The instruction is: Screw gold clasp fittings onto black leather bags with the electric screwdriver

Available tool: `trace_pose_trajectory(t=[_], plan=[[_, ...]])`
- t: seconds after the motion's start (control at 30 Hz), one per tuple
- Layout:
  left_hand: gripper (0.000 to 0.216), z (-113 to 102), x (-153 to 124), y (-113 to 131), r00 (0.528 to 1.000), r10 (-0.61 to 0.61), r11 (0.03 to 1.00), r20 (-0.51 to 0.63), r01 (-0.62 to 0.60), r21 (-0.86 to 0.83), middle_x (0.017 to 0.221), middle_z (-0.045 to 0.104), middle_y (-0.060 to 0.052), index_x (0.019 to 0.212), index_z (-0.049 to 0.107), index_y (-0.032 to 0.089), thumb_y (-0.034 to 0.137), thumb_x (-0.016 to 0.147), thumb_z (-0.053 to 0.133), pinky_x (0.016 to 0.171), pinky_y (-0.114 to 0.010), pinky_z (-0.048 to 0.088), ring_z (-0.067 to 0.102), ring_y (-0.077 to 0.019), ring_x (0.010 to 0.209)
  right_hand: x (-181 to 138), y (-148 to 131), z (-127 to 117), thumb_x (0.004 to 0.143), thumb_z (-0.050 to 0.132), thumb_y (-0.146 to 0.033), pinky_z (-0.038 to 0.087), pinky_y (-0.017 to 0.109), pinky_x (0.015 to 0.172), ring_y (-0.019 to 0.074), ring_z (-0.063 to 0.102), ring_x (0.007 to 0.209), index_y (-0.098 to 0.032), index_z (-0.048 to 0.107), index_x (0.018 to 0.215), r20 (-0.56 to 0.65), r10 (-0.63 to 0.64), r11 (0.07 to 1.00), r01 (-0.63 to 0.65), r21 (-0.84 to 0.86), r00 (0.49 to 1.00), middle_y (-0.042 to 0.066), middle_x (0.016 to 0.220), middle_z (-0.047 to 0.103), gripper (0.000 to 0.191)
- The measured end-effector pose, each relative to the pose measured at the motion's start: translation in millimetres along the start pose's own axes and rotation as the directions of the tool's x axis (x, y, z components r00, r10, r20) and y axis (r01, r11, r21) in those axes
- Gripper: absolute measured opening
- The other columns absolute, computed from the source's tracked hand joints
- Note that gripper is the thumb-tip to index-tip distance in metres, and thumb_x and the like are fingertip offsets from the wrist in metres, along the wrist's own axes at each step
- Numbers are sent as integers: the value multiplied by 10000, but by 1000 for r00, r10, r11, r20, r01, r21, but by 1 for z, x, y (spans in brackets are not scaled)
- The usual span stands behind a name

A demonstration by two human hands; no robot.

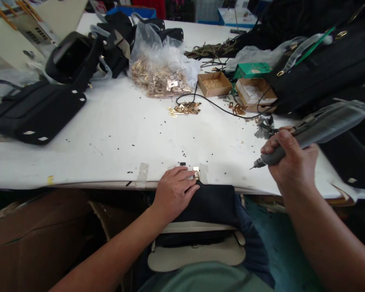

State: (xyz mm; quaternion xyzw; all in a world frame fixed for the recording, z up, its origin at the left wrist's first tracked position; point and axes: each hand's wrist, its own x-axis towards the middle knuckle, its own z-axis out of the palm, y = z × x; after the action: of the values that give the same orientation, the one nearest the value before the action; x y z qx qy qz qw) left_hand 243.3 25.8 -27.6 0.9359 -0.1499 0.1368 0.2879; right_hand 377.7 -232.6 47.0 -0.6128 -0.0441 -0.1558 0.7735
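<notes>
My left hand (pixel 176 190) is at the table's front edge, its fingers and thumb closed on the tip of a black flap (pixel 215 202). Its fingertips touch a small gold metal clasp (pixel 196 172) at that tip. The flap belongs to a black and cream handbag (pixel 197 256) lying on my lap. Off to the right, my right hand (pixel 295 162) grips a grey electric screwdriver (pixel 310 132) wrapped partly in clear plastic. Its thin bit points left and down, above the tabletop and apart from the clasp.
Gold fittings (pixel 185 108) lie loose on the white table (pixel 115 117), near a plastic bag of more fittings (pixel 161 73). Small cardboard boxes (pixel 214 84) stand behind. Black handbags (pixel 45 109) occupy the left; others (pixel 331 69) crowd the right. A black cord (pixel 215 106) crosses between.
</notes>
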Motion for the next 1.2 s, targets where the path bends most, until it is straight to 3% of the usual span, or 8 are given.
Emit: trace_pose_trajectory(t=[0.33,0.8,1.2], plan=[[137,2,4,-6,996,70,997,-49,-67,43,1165,756,-37,1018,750,249,205,936,650,996,-497,557,649,-265,1177,69,20,-18,738,843,-382,433,238,442,107,494,430,-173,636,761,-205,-218,971,190,-148,954,-57,534,534,295],[147,3,4,-8,995,74,996,-64,-71,49,1161,758,-16,1034,737,273,212,940,642,973,-498,556,645,-262,1167,87,64,9,731,819,-479,384,223,366,112,484,393,-176,613,725,-220,-89,970,35,-239,971,-37,503,556,366],[148,2,5,-6,996,53,998,-71,-50,45,1146,764,-25,1014,746,275,216,937,634,972,-488,562,656,-267,1161,93,75,34,747,791,-501,401,215,389,116,512,419,-176,641,771,-145,-80,972,45,-232,986,-40,513,559,358]])
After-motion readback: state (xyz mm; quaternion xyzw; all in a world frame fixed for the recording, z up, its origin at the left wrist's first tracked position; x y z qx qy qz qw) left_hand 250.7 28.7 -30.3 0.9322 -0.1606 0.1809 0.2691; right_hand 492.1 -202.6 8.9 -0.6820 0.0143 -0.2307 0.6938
